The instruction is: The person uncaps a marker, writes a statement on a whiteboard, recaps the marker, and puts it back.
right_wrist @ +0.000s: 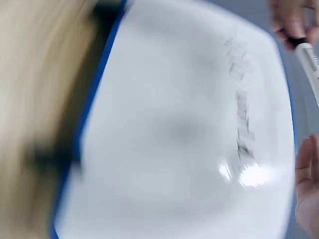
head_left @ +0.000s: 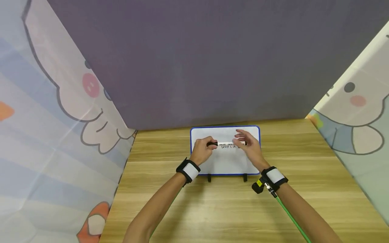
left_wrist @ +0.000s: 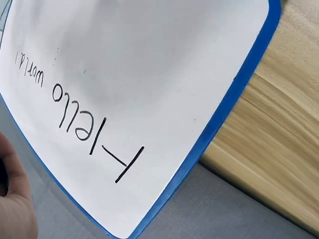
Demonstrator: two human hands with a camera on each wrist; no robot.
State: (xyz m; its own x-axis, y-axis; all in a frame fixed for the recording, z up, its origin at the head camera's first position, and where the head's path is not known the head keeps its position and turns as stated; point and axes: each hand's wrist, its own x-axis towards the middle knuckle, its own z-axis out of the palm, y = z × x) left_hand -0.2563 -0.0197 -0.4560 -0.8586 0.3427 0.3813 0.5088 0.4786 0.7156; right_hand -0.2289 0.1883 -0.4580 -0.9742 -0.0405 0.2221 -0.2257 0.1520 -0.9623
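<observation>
A white marker [head_left: 226, 144] with a black cap is held level in front of a whiteboard [head_left: 225, 165]. My left hand [head_left: 202, 150] pinches the capped end between thumb and fingers. At the other end of the marker is my right hand [head_left: 251, 150], its fingers spread and loosely bent; in the right wrist view this hand [right_wrist: 308, 184] shows no grip on the marker [right_wrist: 308, 64]. Black handwriting reading "Hello world!" [left_wrist: 75, 112] runs across the board, upside down in the left wrist view. Part of my left hand [left_wrist: 20, 204] appears at that view's edge.
The board has a blue frame and stands on small black feet [head_left: 245, 177] on a wood-grain table [head_left: 212, 209]. Behind it rises a grey panel [head_left: 194, 67]. Cartoon-printed sheets [head_left: 36, 141] flank both sides. A green cable [head_left: 291, 217] runs along the right forearm.
</observation>
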